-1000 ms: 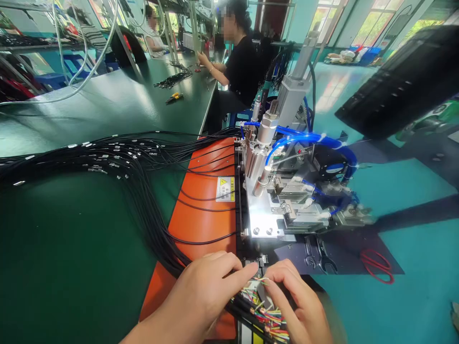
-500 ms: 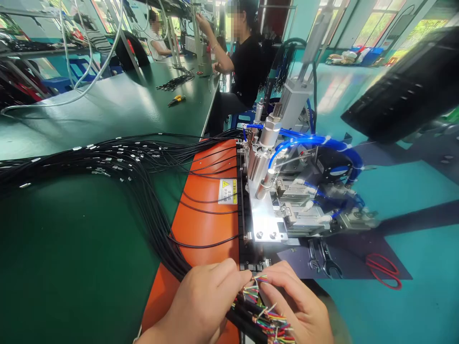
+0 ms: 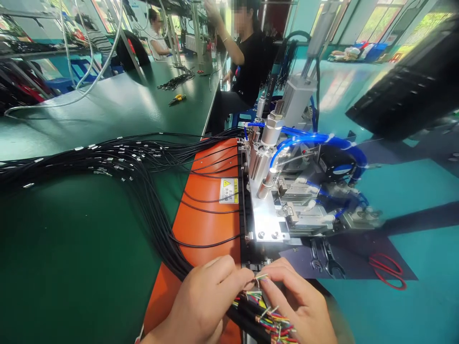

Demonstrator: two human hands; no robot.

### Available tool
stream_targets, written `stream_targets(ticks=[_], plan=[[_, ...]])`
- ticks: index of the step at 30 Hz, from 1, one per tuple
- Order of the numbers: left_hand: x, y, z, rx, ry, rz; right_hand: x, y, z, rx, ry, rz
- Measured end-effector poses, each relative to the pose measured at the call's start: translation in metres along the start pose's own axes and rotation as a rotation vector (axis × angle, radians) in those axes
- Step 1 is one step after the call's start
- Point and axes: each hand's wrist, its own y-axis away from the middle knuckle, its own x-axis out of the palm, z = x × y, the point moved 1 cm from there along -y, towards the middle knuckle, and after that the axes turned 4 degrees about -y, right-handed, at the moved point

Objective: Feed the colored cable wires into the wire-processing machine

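Left hand (image 3: pixel 204 296) and right hand (image 3: pixel 297 301) both pinching colored wires (image 3: pixel 274 322), ends of black cables (image 3: pixel 143 165), over orange plate (image 3: pixel 204 224), near pneumatic machine (image 3: pixel 283 200)

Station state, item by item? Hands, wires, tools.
Left hand: curled, fingertips at the coloured wires
Right hand: curled, fingertips at the same wires
Coloured wires: fanned out from the black cable ends
Black cables: loose bundle across the green bench
Wrenches: lying side by side on a dark mat
Red-handled scissors: lying on the mat
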Motion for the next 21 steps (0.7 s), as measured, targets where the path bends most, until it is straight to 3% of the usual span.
stream_targets(ticks=[3, 6, 8, 11, 15, 18, 21], plan=[[-0.002, -0.003, 0.0, -0.078, 0.105, -0.049, 0.008, 0.001, -0.001, -0.161, 0.113, -0.063], [-0.007, -0.013, -0.004, -0.268, 0.254, 0.024, 0.022, 0.003, -0.004, -0.379, 0.301, -0.261], [-0.012, -0.02, -0.007, -0.388, 0.348, 0.085, 0.03, 0.004, -0.004, -0.405, 0.37, -0.336], [-0.016, -0.024, -0.004, -0.485, 0.424, 0.085, 0.03, 0.002, -0.001, -0.35, 0.326, -0.214], [-0.015, -0.022, 0.003, -0.46, 0.405, 0.086, 0.015, -0.001, 0.004, -0.194, 0.196, 0.033], [-0.015, -0.023, 0.001, -0.432, 0.422, 0.084, 0.006, -0.004, 0.008, -0.034, 0.147, 0.046], [-0.016, -0.025, -0.005, -0.423, 0.403, 0.092, 0.006, -0.007, 0.011, 0.007, 0.173, 0.021]])
